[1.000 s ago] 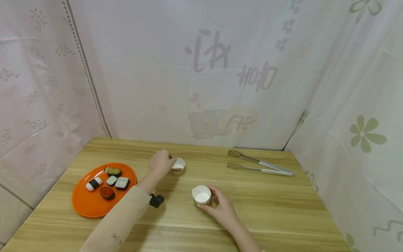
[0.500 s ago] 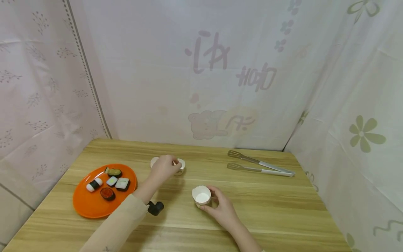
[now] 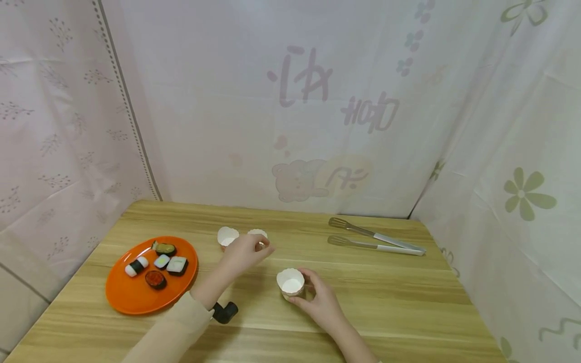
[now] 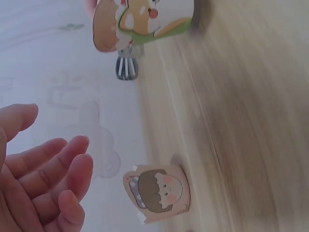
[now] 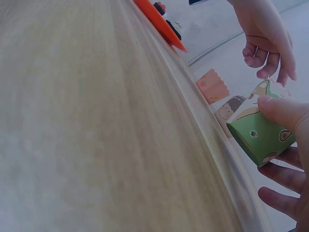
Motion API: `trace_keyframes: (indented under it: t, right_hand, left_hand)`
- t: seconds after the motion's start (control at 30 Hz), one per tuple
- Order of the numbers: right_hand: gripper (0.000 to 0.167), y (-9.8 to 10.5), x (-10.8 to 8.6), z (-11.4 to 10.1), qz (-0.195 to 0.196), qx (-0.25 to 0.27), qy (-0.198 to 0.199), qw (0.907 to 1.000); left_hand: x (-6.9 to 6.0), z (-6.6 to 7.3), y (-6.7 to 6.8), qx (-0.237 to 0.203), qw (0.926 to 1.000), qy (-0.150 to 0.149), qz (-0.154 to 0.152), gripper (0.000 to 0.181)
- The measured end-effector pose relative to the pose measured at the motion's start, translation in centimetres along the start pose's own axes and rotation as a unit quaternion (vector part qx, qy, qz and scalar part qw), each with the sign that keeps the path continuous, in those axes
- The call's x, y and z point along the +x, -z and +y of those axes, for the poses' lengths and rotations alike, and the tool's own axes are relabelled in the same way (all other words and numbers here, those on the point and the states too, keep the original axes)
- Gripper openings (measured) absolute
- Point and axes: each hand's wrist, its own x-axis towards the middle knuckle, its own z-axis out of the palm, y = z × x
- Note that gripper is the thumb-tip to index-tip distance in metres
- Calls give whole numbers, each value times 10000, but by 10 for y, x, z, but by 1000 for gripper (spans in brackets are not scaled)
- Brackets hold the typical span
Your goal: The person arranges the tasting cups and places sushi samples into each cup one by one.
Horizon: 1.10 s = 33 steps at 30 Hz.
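Note:
In the head view, my right hand grips a paper baking cup at the table's middle, thumb in front and fingers behind. Its outside is green with cartoon prints in the right wrist view; a brown scalloped rim shows at its mouth in the left wrist view. My left hand hovers beyond it to the left, fingers loosely bent and holding nothing. Behind that hand stand a pink baking cup and, to its right, a beige baking cup with a cartoon face, partly covered by the fingers in the head view.
An orange plate with several sushi pieces lies at the left. Silver tongs lie spread at the back right. A black device is by the left wrist. Printed curtains enclose the wooden table.
My left hand has moved right and toward me from the back cups, uncovering the pink one. My right hand and its cup stay in place.

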Motion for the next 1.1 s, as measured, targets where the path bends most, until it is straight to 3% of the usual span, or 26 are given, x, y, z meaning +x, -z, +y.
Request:
trace_keyframes:
  t: [0.6, 0.87, 1.1]
  right_hand:
    - [70, 0, 0, 1, -2, 15, -27, 10000]
    - [69, 0, 1, 0, -3, 29, 71, 10000]
    - [69, -1, 0, 0, -29, -29, 64, 10000]
  left_hand:
    - [-12, 7, -17, -35, 9976, -421, -543, 26]
    - [-18, 12, -27, -31, 9963, -254, -817, 24]
    - [-20, 16, -34, 200, 9962, -329, -781, 17]
